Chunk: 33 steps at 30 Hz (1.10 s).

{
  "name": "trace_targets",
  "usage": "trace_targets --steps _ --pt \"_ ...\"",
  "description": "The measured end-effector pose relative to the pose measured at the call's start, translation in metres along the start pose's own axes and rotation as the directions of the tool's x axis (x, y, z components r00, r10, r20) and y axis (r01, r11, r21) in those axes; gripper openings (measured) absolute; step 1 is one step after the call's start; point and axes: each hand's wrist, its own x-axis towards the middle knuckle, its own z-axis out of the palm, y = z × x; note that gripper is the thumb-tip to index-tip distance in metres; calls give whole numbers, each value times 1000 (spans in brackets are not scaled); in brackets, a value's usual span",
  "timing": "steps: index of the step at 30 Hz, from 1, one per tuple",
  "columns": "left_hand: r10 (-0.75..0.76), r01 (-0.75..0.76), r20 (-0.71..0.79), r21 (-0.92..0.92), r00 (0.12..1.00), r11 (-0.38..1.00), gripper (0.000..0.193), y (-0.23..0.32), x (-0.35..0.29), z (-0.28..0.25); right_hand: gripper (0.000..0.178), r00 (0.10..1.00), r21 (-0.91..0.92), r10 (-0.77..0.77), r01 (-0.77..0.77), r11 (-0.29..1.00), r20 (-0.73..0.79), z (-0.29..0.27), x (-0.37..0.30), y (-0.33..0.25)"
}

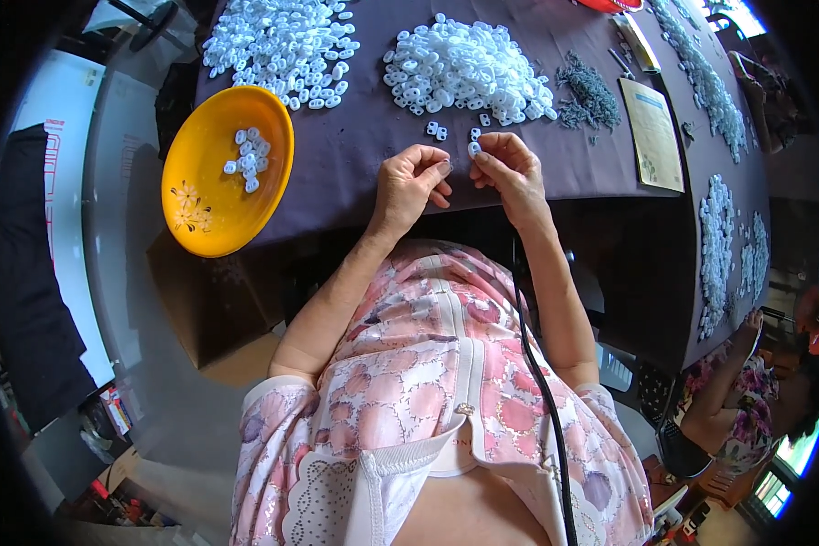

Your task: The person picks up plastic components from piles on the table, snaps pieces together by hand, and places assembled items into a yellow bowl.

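At the desk (337,159), before a white pile (464,68).
Your right hand (517,177) pinches a white piece (474,147); your left hand (403,187) presses fingers together, contents unclear.

Bowl (232,223) at left edge of table (337,164), pieces (248,159) inside; piece heap (278,45) behind bowl, booklet (652,132) at right.

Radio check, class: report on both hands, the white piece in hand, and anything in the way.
Right hand pinching white piece near table edge. Left hand curled alongside, grip unclear. White pile beyond; nothing visibly blocking.
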Motion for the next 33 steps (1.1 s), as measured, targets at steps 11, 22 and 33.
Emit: trace_targets --steps 11,22,33 --pt "-12 12 12 -2 1000 1000 12 4 -1 -1 16 999 38 -26 27 999 -35 4 -3 0" --pt "-14 14 13 5 1000 1000 12 4 -1 0 25 996 65 -89 90 994 -21 6 -4 3" --pt "-5 5 1 -7 1000 1000 10 3 0 0 24 998 -51 -55 53 997 -33 7 -4 9"
